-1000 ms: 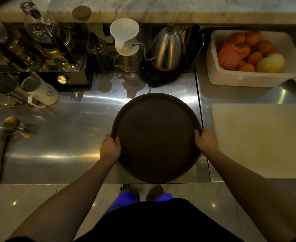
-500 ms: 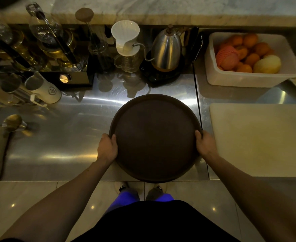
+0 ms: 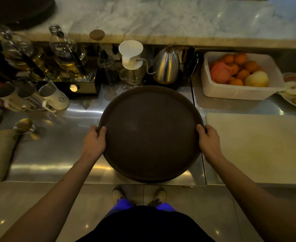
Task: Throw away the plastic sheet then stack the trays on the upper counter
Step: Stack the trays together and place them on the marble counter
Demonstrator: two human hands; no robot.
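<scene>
A round dark brown tray point(image 3: 150, 133) is held over the steel lower counter point(image 3: 56, 151). My left hand point(image 3: 94, 142) grips its left rim and my right hand point(image 3: 208, 141) grips its right rim, thumbs over the edge. The tray looks lifted, its near edge over the counter's front. The marble upper counter point(image 3: 170, 18) runs across the top of the view. On its far left lies another dark round tray point(image 3: 19, 11), partly cut off by the frame. No plastic sheet is visible.
Behind the tray stand a steel gooseneck kettle point(image 3: 166, 67), a white dripper on a glass server point(image 3: 130, 56) and glass siphon brewers point(image 3: 65, 53). A white tub of oranges point(image 3: 239, 75) and a cutting board point(image 3: 259, 147) are to the right; cups point(image 3: 54, 96) lie at the left.
The tray has risen toward me and looks larger, with both hands still on its rim. The view has tilted up, showing more of the marble upper counter and the dark tray on it.
</scene>
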